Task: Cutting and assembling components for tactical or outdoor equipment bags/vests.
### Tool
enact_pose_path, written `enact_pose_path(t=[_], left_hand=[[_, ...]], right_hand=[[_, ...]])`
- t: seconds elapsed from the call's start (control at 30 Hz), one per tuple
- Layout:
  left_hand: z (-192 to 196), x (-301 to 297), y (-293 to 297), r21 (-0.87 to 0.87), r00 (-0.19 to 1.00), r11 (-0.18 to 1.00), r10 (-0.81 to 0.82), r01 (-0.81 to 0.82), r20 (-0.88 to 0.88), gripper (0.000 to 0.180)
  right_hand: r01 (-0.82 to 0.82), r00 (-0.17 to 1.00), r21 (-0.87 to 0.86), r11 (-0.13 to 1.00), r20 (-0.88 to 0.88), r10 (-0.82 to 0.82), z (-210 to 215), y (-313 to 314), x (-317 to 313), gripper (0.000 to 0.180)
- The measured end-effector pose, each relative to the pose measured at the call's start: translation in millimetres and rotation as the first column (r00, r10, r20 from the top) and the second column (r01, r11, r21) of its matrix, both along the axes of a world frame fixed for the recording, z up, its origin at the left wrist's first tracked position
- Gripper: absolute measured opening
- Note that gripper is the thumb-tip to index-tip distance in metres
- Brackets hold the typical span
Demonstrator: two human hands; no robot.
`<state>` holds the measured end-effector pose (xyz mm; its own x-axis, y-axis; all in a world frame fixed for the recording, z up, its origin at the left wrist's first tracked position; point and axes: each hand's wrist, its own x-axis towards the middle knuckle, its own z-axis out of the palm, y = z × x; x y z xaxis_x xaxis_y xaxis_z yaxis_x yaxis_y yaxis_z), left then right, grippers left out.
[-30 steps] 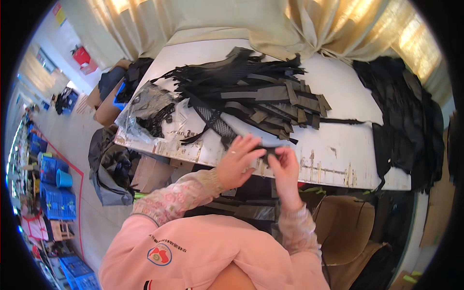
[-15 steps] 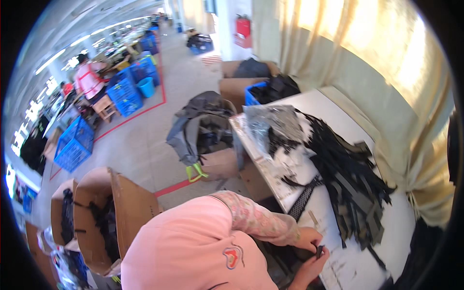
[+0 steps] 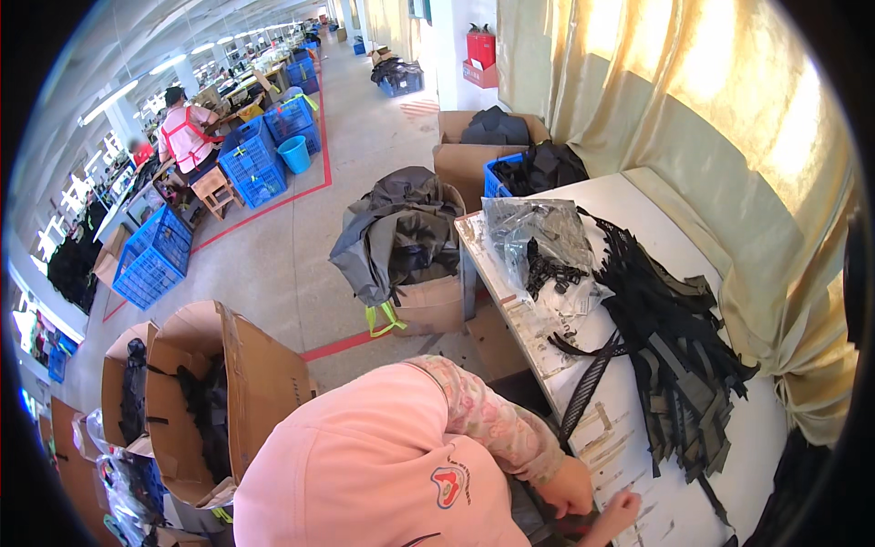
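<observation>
Along the table's near left edge, my left hand (image 3: 569,488) reaches out of a floral sleeve with its fingers curled downward. Whatever it grips is out of sight beneath it. Close by on the right, my right hand (image 3: 616,518) is closed, cut off by the picture's lower edge, and its contents are hidden too. Dark grey fabric (image 3: 530,516) hangs below my left hand, next to my body. On the white table (image 3: 670,497) lies a large pile of black and grey straps (image 3: 679,365). One perforated black strap (image 3: 588,387) stretches toward the table edge.
A clear plastic bag (image 3: 533,232) with small black parts lies at the table's far end. Cardboard boxes (image 3: 264,383) stand left; another box holds grey fabric (image 3: 401,228). Blue crates (image 3: 155,260) line the aisle, where a person (image 3: 187,137) works. Curtains (image 3: 729,173) hang right.
My hands have moved lower and slightly apart. The small dark piece pinched between them is no longer visible. The whole view has shifted a little.
</observation>
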<state>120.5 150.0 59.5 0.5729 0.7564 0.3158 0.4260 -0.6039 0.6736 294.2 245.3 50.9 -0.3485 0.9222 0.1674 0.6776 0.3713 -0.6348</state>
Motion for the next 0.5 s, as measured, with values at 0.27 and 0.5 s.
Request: enact_pose_path(t=[0.27,0.5], left_hand=[[8,-53,-4,-0.405,0.765,0.783,0.593,-0.473,0.253,0.024],[11,-59,10,-0.671,0.703,0.689,0.62,-0.273,0.35,0.019]], right_hand=[[-0.189,0.822,-0.532,0.825,-0.545,-0.164,6,0,-21,0.021],[-0.563,0.65,-0.595,0.574,-0.748,-0.137,5,-23,-22,0.031]])
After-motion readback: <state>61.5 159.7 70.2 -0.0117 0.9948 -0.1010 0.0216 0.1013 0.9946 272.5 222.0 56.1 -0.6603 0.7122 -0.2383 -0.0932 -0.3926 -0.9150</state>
